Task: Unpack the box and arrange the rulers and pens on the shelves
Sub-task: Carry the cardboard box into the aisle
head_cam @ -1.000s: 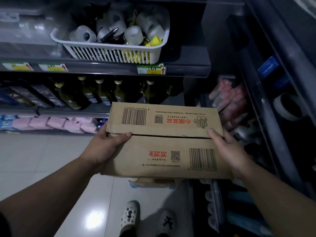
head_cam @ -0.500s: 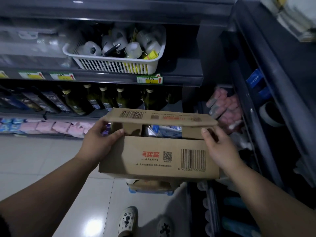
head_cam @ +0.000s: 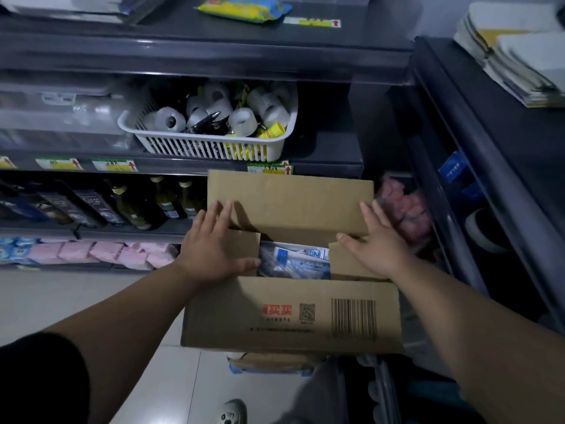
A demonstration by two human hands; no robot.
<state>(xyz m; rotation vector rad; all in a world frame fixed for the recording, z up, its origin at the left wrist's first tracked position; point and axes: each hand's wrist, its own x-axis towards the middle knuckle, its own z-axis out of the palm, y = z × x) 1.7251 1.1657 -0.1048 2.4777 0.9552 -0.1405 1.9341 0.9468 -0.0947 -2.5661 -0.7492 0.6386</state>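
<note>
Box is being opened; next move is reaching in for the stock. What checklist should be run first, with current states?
1. Far flap folded back: ok.
2. Side flaps clear of opening: not ok; left hand and right hand lie flat on them, and they cover both ends.
3. Contents exposed: ok; packets show in the gap.
4. Rulers and pens told apart: cannot tell; packets blurred.
5. Hands empty: ok.
6. Box steadily supported: cannot tell; underside hidden.
</note>
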